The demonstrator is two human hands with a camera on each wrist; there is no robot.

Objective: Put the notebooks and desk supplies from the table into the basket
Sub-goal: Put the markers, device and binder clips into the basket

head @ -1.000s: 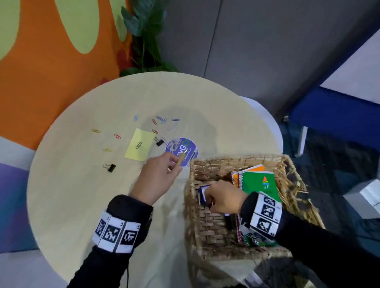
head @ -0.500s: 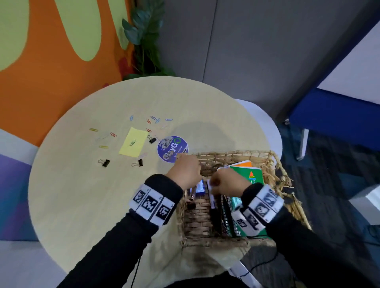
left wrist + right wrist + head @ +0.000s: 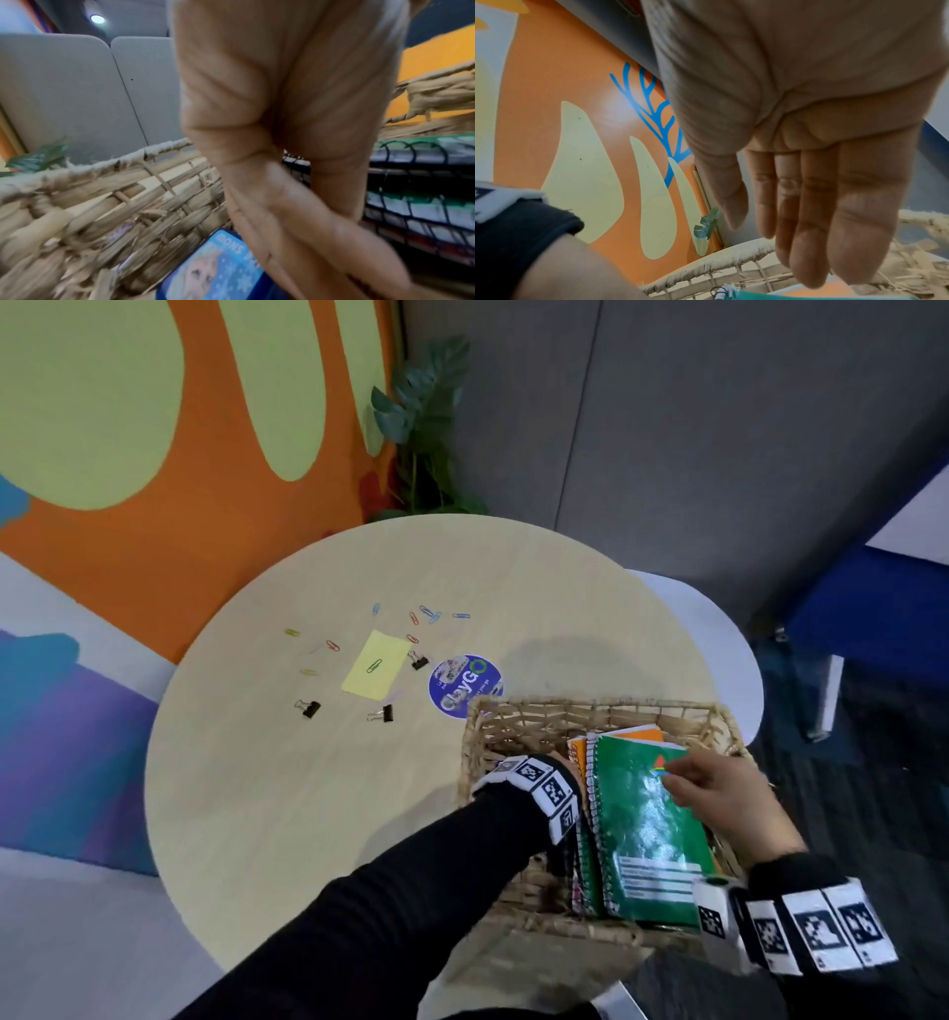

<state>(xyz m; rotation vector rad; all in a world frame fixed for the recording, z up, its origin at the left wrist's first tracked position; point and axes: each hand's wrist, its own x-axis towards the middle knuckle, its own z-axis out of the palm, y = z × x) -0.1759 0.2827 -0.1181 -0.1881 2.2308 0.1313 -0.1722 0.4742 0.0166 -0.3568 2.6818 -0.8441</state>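
A woven basket (image 3: 590, 706) stands at the round table's (image 3: 308, 814) near right edge. In it a green spiral notebook (image 3: 642, 819) lies on an orange one (image 3: 644, 736). My left hand (image 3: 295, 182) reaches down inside the basket, between its left wall and the spiral bindings (image 3: 416, 182), above a blue picture tin (image 3: 213, 270); its fingertips are out of sight. With straight fingers, my right hand (image 3: 683, 778) rests on the green cover. On the table lie a yellow sticky note (image 3: 374, 665), a round blue sticker (image 3: 464, 683), black binder clips (image 3: 310, 708) and several paper clips (image 3: 426, 613).
An orange and green wall (image 3: 179, 454) and a potted plant (image 3: 426, 428) stand behind the table. A white seat (image 3: 719, 649) shows past the table's far right edge. Blue furniture (image 3: 873, 608) is at the right.
My left hand left the round sticker on the table and went deep into the basket. My right hand rose from the basket's left side onto the green notebook.
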